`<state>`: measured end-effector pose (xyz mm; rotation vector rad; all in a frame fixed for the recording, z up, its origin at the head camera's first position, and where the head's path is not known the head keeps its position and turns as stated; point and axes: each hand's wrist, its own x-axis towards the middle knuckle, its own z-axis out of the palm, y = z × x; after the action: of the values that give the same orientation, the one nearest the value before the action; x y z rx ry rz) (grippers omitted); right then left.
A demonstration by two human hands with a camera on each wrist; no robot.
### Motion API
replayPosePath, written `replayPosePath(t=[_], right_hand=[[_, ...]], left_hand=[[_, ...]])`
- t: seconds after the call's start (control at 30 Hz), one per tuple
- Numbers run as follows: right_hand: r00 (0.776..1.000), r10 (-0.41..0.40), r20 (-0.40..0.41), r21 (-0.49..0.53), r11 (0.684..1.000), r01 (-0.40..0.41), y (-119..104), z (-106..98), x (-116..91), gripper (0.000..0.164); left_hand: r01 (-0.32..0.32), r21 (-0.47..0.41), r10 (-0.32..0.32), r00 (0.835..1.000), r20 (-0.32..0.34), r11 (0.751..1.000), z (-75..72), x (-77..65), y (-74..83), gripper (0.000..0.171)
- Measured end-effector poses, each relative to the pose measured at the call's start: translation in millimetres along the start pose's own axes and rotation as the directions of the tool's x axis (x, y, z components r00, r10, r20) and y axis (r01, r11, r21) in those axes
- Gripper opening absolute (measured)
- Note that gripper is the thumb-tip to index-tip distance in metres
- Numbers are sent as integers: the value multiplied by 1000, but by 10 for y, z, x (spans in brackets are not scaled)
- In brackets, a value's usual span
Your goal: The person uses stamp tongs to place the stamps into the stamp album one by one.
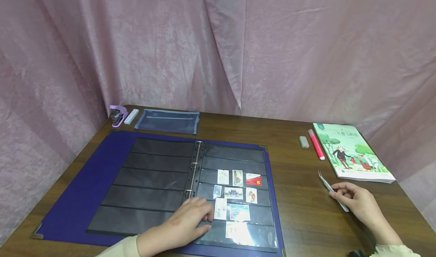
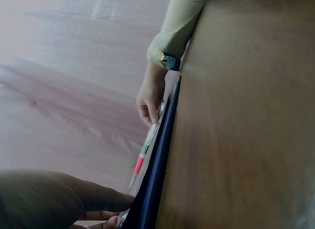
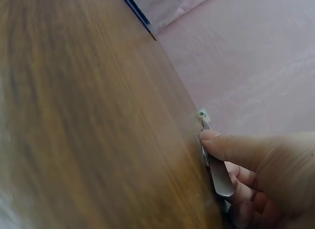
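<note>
My right hand [image 1: 357, 202] pinches a pair of silver tweezers [image 1: 327, 183] between thumb and fingers, low over the right of the table. Their bent, pointed tip faces away from me; in the right wrist view the tweezers' broad end [image 3: 221, 179] shows beside my palm. An open blue ring-binder stamp album [image 1: 78, 185] lies in front of me. My left hand [image 1: 187, 219] rests across its lower middle, fingers loosely bent, at the edge of the right black page [image 1: 252, 207]. Several stamps [image 1: 233, 193] sit in that page's clear strips; the left page [image 1: 150, 181] shows bare pockets.
Behind the album lie a blue zip pouch [image 1: 167, 121], a small white box [image 1: 131, 116] and a purple stapler-like thing [image 1: 117, 116]. To the right are an eraser [image 1: 304, 142], a pink marker [image 1: 316, 145] and a green illustrated book [image 1: 352, 151]. Pink curtains [image 1: 170, 45] surround the table.
</note>
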<state>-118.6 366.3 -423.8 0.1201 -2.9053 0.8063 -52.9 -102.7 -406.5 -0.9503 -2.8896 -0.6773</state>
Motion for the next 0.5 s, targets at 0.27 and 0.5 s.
replayPosePath(t=[0.27, 0.5], right_hand=[[995, -25, -101, -29, 999, 22, 23, 24, 2, 17], [992, -22, -123, -63, 998, 14, 36, 41, 11, 16]], left_hand=[[3, -10, -3, 1000, 7, 1000, 1, 1, -2, 25], [8, -17, -7, 1000, 8, 1000, 3, 4, -5, 24]])
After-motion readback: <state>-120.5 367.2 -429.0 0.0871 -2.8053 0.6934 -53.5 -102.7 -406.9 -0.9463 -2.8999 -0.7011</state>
